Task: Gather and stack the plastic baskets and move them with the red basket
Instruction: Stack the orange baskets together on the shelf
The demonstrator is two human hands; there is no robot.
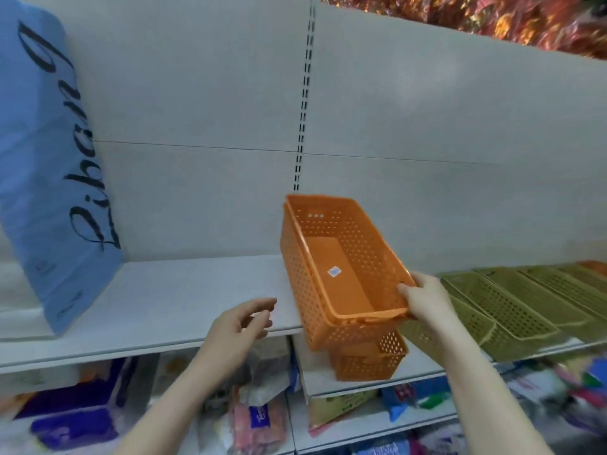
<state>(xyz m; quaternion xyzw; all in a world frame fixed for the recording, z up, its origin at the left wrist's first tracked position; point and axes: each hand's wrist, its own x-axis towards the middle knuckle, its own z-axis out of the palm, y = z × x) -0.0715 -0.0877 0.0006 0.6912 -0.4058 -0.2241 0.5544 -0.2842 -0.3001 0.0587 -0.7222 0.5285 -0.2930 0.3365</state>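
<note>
A stack of orange perforated plastic baskets [341, 267] is tilted up off the white shelf [170, 290], nested one in another. My right hand [425, 298] grips the near right corner of the top basket's rim. A white sticker lies on that basket's floor. My left hand [241, 326] hovers to the left of the stack with its fingers curled and apart, touching nothing. To the right, several olive-green perforated baskets [512, 303] lie in a row on the shelf. No red basket is in view.
A large blue soft package with black script [49, 165] leans at the shelf's left end. Lower shelves hold packaged goods [256, 418]. The slotted upright [303, 103] runs up the white back panel. An orange basket edge [594, 267] shows at the far right.
</note>
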